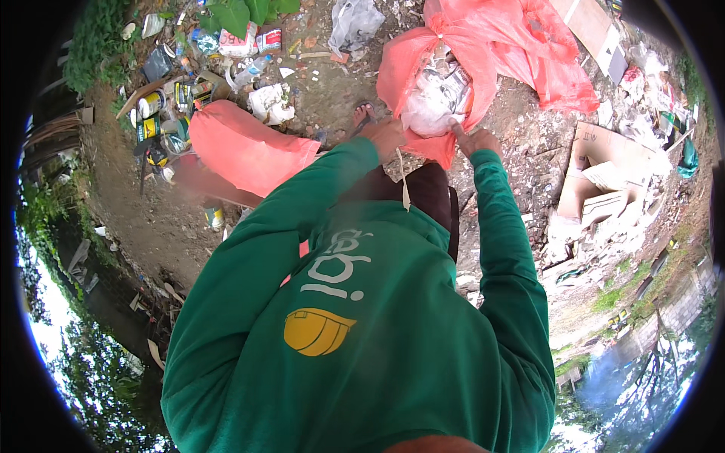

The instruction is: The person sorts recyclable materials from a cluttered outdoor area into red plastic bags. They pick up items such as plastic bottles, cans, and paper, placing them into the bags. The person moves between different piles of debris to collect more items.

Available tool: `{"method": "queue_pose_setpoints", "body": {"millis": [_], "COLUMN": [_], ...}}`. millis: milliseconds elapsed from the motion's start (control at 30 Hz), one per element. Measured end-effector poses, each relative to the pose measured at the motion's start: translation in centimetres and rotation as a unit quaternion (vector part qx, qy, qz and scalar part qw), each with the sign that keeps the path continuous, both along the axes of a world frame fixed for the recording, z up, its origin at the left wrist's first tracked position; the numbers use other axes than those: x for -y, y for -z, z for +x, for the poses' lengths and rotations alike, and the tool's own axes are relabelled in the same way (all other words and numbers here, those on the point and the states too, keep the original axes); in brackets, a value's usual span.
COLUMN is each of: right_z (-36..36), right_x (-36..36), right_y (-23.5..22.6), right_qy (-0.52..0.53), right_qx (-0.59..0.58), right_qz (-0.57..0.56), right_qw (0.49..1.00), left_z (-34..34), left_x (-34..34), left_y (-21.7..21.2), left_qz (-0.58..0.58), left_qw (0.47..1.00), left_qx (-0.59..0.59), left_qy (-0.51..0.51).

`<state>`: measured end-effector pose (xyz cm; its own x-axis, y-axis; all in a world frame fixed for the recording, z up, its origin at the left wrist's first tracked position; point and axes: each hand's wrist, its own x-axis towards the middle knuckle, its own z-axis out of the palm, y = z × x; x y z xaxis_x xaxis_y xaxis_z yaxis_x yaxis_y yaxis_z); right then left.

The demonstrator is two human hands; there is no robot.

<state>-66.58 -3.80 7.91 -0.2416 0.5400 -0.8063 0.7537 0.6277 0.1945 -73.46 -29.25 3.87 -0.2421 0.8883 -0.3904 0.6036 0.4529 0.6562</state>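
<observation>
Lots of little white bits lie on the brown dirt ground. This place is outdoors, with green trees at the bent edges of the view. An open pink bag sits on the ground in front of the person, with crumpled white plastic inside it. Far to the left of the open pink bag is a messy pile of tubs, and a second pink bag lies between that pile and the open one. Just past the open pink bag, to its right, a third pink bag is spread out. Farther right of it is a torn brown cardboard box. A foot in a sandal is just left of the open pink bag.

The left hand touches the near left edge of the open pink bag. Its fingers are partly hidden, so I cannot tell if they pinch. The right hand is at the near right edge of the bag. Its pointing finger reaches to the rim and the other fingers curl in; I cannot tell if it pinches the rim.
</observation>
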Motion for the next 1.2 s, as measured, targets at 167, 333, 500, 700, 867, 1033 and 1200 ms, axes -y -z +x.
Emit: {"method": "queue_pose_setpoints", "body": {"millis": [167,333,500,700,867,1033,1200], "right_z": [1.1,3.3,3.8,3.4,0.9,-6.4,-14.5], "right_x": [0.8,0.6,0.4,-1.7,-4.5,-4.4,-1.2], "right_y": [5.0,4.5,3.5,3.2,1.9,0.8,5.6], "right_qy": [-0.098,-0.102,-0.077,-0.103,0.018,0.086,-0.004], "right_qx": [-0.131,-0.206,-0.225,-0.193,-0.342,-0.497,-0.548], "right_qz": [-0.108,-0.155,-0.123,-0.149,-0.077,-0.109,-0.122], "right_qw": [0.981,0.961,0.963,0.964,0.936,0.856,0.828], "left_z": [-4.2,-9.0,-14.4,-20.8,-19.6,-16.5,-12.7], "left_x": [2.4,-4.4,-11.5,-12.4,-10.3,-9.9,-10.4], "left_y": [-2.7,-3.5,0.0,5.5,8.6,9.8,9.2], "left_qz": [0.059,0.213,0.187,-0.156,-0.099,-0.015,0.108], "left_qw": [0.986,0.889,0.859,0.938,0.901,0.822,0.644], "left_qx": [0.006,-0.040,-0.280,-0.103,-0.060,0.193,0.422], "left_qy": [-0.155,-0.402,-0.387,-0.294,-0.419,-0.536,-0.628]}}
